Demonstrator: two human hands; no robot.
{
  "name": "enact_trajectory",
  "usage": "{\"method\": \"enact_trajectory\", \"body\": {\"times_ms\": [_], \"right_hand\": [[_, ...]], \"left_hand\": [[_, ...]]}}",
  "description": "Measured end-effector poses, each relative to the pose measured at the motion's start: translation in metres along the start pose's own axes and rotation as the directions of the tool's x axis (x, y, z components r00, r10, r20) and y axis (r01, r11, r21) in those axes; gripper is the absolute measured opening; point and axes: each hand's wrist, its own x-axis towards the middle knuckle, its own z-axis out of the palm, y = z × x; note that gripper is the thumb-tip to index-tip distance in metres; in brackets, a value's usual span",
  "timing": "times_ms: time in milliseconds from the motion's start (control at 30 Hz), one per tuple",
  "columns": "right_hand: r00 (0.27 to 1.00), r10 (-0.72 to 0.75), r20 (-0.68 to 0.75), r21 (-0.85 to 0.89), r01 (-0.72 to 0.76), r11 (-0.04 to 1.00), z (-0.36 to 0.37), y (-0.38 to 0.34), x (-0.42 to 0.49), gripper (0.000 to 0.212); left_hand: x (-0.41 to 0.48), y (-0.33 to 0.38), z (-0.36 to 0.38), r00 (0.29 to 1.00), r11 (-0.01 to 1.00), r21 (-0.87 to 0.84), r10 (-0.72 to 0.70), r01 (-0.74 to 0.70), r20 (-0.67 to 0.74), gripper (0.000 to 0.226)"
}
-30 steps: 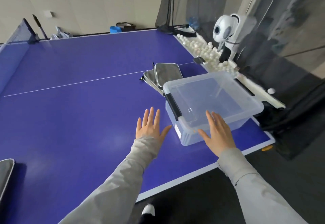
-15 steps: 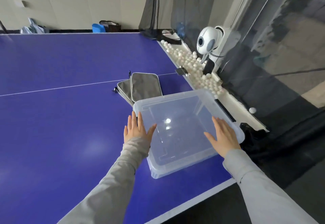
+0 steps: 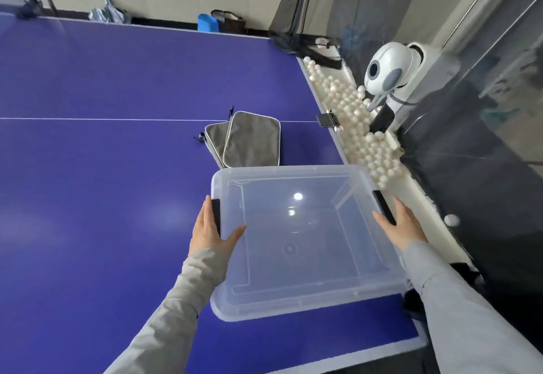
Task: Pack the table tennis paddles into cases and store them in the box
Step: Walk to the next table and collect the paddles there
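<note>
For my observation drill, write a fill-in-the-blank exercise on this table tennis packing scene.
1. The clear box contains ____.
2. ____ grey cases lie overlapped beyond it.
3. The side tray is heaped with white ____.
4. The left hand and right hand both touch the ____.

Missing words: nothing; two; balls; box.

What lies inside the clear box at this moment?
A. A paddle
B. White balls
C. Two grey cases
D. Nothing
D: the box shows only its bare floor, while the cases lie on the table beyond it.
</note>
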Motion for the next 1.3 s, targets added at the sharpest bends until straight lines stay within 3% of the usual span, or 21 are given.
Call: {"method": "enact_trajectory", "body": {"times_ms": [133,333,533,867,967,1067,1200,1300], "right_hand": [[0.99,-0.04,0.137,0.207,0.01,0.978,0.003,0.01,0.018,0.075],[0.974,-0.133,0.181,0.48,0.03,0.877,0.006,0.031,0.031,0.062],[0.967,-0.14,0.212,0.624,-0.024,0.781,0.009,0.04,0.039,0.056],[0.946,-0.132,0.295,0.726,-0.132,0.674,0.003,0.045,0.037,0.05],[0.939,-0.139,0.315,0.71,-0.136,0.691,0.0,0.047,0.038,0.051],[0.936,-0.137,0.324,0.698,-0.139,0.703,-0.002,0.045,0.038,0.056],[0.929,-0.13,0.345,0.657,-0.14,0.741,-0.006,0.044,0.036,0.044],[0.942,-0.145,0.302,0.62,-0.079,0.781,-0.008,0.045,0.036,0.051]], "left_hand": [[-0.004,0.001,-0.003,0.994,0.981,-0.166,-0.108,0.104,-0.017,0.097],[-0.005,0.002,-0.006,0.975,0.937,-0.276,-0.223,0.212,-0.009,0.094],[-0.007,0.0,-0.014,0.944,0.857,-0.398,-0.319,0.326,0.085,0.08],[0.001,-0.003,-0.017,0.912,0.805,-0.432,-0.389,0.407,0.133,0.08],[0.001,-0.009,-0.017,0.909,0.772,-0.485,-0.387,0.411,0.153,0.087],[0.002,-0.014,-0.018,0.915,0.76,-0.514,-0.364,0.399,0.172,0.079],[0.001,-0.015,-0.019,0.92,0.747,-0.543,-0.356,0.384,0.161,0.075],[-0.002,-0.015,-0.021,0.926,0.752,-0.548,-0.352,0.366,0.135,0.085]]}}
